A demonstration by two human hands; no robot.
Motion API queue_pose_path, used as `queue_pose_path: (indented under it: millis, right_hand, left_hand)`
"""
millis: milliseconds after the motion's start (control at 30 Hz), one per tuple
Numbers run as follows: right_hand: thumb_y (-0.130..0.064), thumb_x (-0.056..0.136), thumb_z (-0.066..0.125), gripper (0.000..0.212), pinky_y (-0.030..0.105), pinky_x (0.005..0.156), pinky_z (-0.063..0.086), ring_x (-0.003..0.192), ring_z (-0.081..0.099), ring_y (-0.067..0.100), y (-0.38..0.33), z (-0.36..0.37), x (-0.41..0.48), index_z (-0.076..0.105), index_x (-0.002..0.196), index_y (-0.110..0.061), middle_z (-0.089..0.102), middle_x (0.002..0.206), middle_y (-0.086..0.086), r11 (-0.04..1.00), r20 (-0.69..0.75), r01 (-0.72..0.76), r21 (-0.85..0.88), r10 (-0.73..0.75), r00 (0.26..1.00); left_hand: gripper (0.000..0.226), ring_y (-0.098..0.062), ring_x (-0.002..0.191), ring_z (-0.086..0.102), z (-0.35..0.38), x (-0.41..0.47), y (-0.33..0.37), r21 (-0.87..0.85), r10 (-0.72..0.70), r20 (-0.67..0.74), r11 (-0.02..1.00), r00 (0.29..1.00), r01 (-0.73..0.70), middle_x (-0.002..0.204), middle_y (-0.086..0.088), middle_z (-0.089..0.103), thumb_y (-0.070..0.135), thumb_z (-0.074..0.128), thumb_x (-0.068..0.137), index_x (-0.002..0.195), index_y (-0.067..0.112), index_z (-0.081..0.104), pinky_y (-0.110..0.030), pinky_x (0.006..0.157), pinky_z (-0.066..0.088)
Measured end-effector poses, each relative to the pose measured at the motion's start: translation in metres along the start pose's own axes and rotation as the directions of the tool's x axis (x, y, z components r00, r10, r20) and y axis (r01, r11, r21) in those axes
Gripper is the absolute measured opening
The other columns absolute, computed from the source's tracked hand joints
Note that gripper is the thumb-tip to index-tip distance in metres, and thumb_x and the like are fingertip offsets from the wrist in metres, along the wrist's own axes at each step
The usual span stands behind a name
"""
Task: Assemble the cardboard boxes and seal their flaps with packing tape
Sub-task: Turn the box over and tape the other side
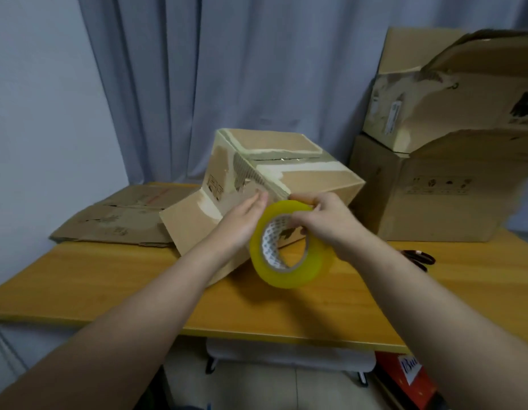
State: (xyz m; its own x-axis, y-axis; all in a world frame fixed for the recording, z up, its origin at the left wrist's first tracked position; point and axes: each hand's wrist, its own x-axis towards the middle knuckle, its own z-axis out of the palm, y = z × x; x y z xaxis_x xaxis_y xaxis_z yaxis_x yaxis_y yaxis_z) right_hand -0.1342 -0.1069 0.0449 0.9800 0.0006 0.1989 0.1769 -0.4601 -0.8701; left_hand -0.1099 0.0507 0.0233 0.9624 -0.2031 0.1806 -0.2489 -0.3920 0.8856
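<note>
While the left grip (pixel 248 213) lies with straight fingers flat against the near side of the cardboard box (pixel 301 173), the right grip (pixel 327 223) curls around the top of the yellow tape roll (pixel 286 276), thumb and fingers pinching its rim just beside the box's near corner. The box sits tilted on the wooden counter (pixel 109 291) at the middle of the frame, its upper face crossed by a taped seam and one flap (pixel 192 229) spread open toward the lower left. A flattened cardboard sheet (pixel 121 220) lies on the counter at the left. Two stacked boxes (pixel 440 187) stand at the right, with scissors (pixel 419 257) on the counter before them. Grey curtains (pixel 227 69) hang behind.
</note>
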Motion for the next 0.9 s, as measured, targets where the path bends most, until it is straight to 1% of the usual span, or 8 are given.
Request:
queue_pose_path:
  millis: [133,233,333,467,567,633,733,900]
  right_hand:
    - [-0.018,0.069,0.072,0.022,0.04,0.075,0.055,0.085,0.066,0.027,-0.002,0.048,0.017,0.071,0.091,-0.016,0.069,0.086,0.01,1.0,0.039,-0.015,-0.018,0.015,0.999]
    - [-0.032,0.056,0.067,0.028,0.044,0.073,0.057,0.082,0.067,0.033,-0.012,0.08,0.039,0.07,0.075,-0.01,0.07,0.08,0.013,0.996,0.041,-0.082,-0.028,0.083,0.996]
    - [-0.031,0.081,0.065,0.023,0.039,0.078,0.054,0.093,0.065,0.032,-0.027,0.095,0.058,0.07,0.088,-0.009,0.068,0.095,0.014,0.997,0.124,-0.078,-0.027,0.081,0.989]
    - [-0.05,0.099,0.034,0.059,0.031,0.081,0.045,0.107,0.058,0.03,-0.03,0.081,0.079,0.061,0.121,-0.002,0.061,0.122,0.015,0.989,0.237,-0.019,-0.147,0.054,0.97]
    - [-0.034,0.1,0.042,0.042,0.036,0.087,0.047,0.1,0.06,0.031,-0.019,0.075,0.101,0.073,0.098,-0.005,0.067,0.1,0.019,0.903,0.137,0.234,-0.361,-0.197,0.971]
    - [-0.021,0.097,0.051,0.026,0.033,0.097,0.041,0.111,0.056,0.027,-0.011,0.074,0.115,0.072,0.106,-0.007,0.065,0.11,0.018,0.85,0.216,0.387,-0.357,-0.328,0.92]
    - [-0.015,0.095,0.057,0.028,0.018,0.104,0.031,0.128,0.047,0.012,0.002,0.073,0.132,0.064,0.122,-0.009,0.059,0.13,0.01,0.86,0.441,0.455,-0.233,-0.323,0.837]
    - [-0.013,0.092,0.061,0.034,0.015,0.107,0.026,0.129,0.043,0.011,0.021,0.075,0.153,0.061,0.125,-0.007,0.053,0.136,0.012,0.802,0.452,0.556,-0.215,-0.423,0.785]
  left_hand:
    - [0.079,-0.017,0.139,0.032,-0.02,0.0,-0.022,0.089,-0.079,-0.07,0.992,0.994,0.085,0.149,0.003,0.037,0.078,0.019,0.084,0.142,0.028,0.041,-0.025,0.107,0.022]
    - [0.069,-0.025,0.125,0.043,-0.026,-0.009,-0.047,0.109,-0.091,-0.318,0.985,0.944,0.132,0.129,-0.004,0.05,0.078,0.03,0.082,0.115,0.024,0.057,-0.046,0.106,0.035]
    - [0.043,-0.018,0.107,0.052,-0.031,-0.025,-0.05,0.056,-0.095,-0.311,0.991,0.946,0.118,0.103,0.005,0.057,0.067,0.032,0.087,0.093,0.031,0.055,-0.038,0.094,0.042]
    - [0.041,-0.008,0.075,0.06,-0.033,-0.027,-0.041,-0.066,-0.035,-0.18,0.998,0.983,0.023,0.086,0.005,0.063,0.058,0.048,0.084,0.096,0.02,0.056,-0.02,0.063,0.043]
    - [0.035,-0.017,0.079,0.068,-0.026,-0.015,-0.038,-0.087,-0.051,-0.165,0.996,0.985,0.037,0.089,-0.003,0.071,0.045,0.067,0.082,0.097,0.016,0.056,-0.034,0.068,0.054]
    - [0.033,-0.024,0.08,0.068,-0.023,-0.011,-0.037,-0.078,-0.074,-0.202,0.995,0.977,0.059,0.085,-0.007,0.072,0.048,0.068,0.078,0.089,0.019,0.056,-0.042,0.073,0.052]
    - [0.027,-0.019,0.078,0.067,-0.027,-0.012,-0.034,-0.034,-0.108,-0.222,0.994,0.969,0.103,0.081,0.0,0.071,0.042,0.064,0.086,0.094,0.018,0.057,-0.037,0.074,0.051]
    - [0.044,-0.019,0.081,0.069,-0.031,-0.009,-0.039,-0.168,-0.168,-0.246,0.977,0.955,0.129,0.085,-0.001,0.072,0.058,0.064,0.073,0.095,0.02,0.061,-0.045,0.081,0.054]
